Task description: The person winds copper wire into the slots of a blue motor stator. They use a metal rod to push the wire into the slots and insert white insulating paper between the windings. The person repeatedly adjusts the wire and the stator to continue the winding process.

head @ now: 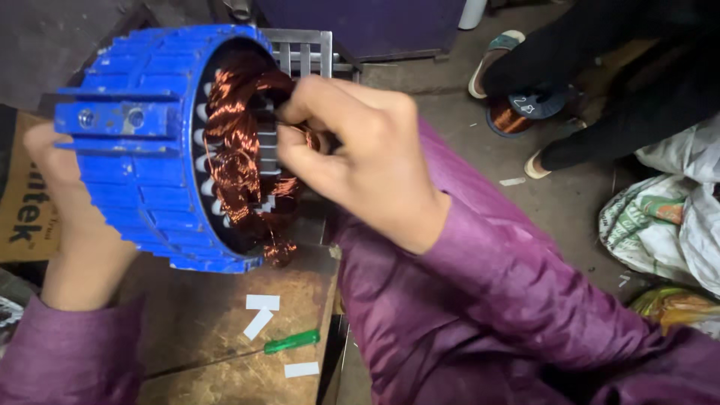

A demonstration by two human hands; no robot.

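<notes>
Screwdriver and paper strips on wooden workbench.

Motor housing bright blue, ribbed outside. Windings inside it shiny copper-orange, white slot liners showing between them. Both sleeves plum purple. Table worn brown wood; near its right edge, screwdriver with green handle and three white paper strips. Cardboard at left edge tan with black print. Floor grey.
</notes>
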